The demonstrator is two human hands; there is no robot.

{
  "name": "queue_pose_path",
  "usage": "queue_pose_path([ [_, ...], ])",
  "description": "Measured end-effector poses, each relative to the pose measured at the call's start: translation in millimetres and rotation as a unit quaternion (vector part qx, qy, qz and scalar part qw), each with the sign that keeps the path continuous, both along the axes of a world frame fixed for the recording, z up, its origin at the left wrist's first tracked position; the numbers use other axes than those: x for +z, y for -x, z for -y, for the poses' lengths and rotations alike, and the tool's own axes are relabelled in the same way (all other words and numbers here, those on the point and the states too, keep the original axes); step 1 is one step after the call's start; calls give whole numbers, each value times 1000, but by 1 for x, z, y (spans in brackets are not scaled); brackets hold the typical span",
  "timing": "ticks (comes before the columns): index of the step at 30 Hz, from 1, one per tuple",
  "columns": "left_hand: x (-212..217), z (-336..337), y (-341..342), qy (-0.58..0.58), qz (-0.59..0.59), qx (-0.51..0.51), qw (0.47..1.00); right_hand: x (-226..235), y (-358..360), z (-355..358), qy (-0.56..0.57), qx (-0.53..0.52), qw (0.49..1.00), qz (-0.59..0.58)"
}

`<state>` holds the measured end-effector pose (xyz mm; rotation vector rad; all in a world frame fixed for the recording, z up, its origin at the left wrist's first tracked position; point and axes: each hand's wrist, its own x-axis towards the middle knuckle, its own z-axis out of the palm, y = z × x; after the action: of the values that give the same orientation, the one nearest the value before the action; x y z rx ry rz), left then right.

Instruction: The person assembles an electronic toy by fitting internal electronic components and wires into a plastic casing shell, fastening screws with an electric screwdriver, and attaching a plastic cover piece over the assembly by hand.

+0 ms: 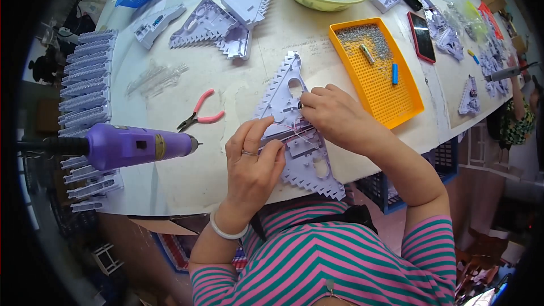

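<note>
I see the pale lilac triangular plastic panel [297, 136] lying flat near the counter [226, 96] edge, my left hand [253, 161] pressing on its middle with fingers pinched at thin wires, my right hand [335, 116] closed on a small part against it. It looks light, stiff, with brittle toothed edges, so I'd grip the flat centre

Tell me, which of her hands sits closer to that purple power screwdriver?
Left. The left hand rests on the triangular plastic panel on the side where the purple screwdriver hangs; the right hand lies farther across the panel.
</note>
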<state>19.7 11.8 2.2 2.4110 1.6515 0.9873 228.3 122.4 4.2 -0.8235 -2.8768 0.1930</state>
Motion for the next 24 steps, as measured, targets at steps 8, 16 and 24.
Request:
queue_pose_path([
  [8,5,-18,10,-1,13,-46,999,0,1,9,-3,-21,1000,4],
  [16,12,-46,16,108,225,-77,965,0,-1,6,14,-26,1000,-1],
  [24,25,-36,19,253,222,-58,940,-6,-5,8,10,-37,999,-13],
])
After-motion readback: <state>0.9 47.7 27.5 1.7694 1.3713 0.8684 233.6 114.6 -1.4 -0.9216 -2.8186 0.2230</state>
